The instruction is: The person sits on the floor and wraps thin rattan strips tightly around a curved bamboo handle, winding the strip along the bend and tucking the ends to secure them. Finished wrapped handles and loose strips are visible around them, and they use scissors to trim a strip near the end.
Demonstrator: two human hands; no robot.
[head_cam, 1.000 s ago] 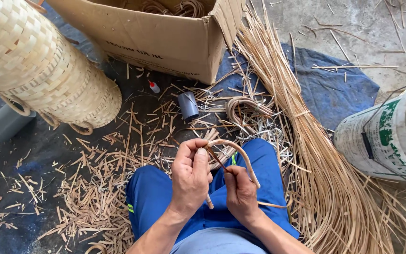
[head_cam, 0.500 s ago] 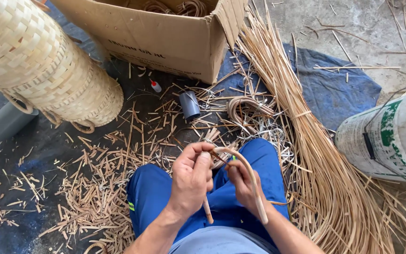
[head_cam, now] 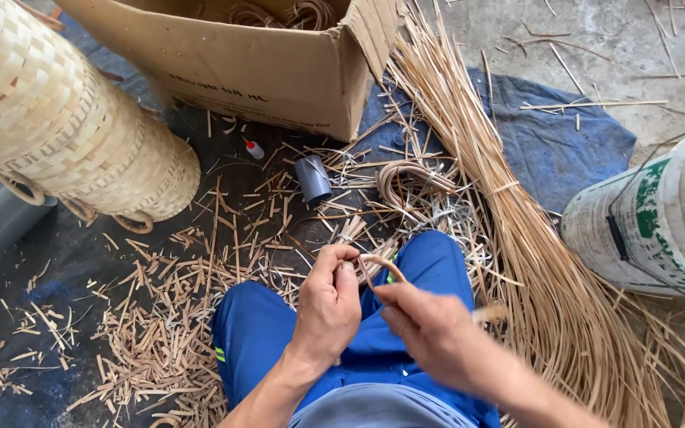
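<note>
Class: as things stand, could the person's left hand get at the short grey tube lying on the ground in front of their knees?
Probably not at once: the left hand is pinching the bent cane strip. Otherwise only loose offcuts lie around the grey tube.

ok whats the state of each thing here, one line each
left hand: closed on the bent rattan strip
right hand: pinching the same strip
cardboard box: open, coils inside
woven baskets: lying on their side, nested
white bucket: tilted, open
grey tube: lying on the mat
small glue bottle: lying down, capped
rattan bundle: loose, fanned out
</note>
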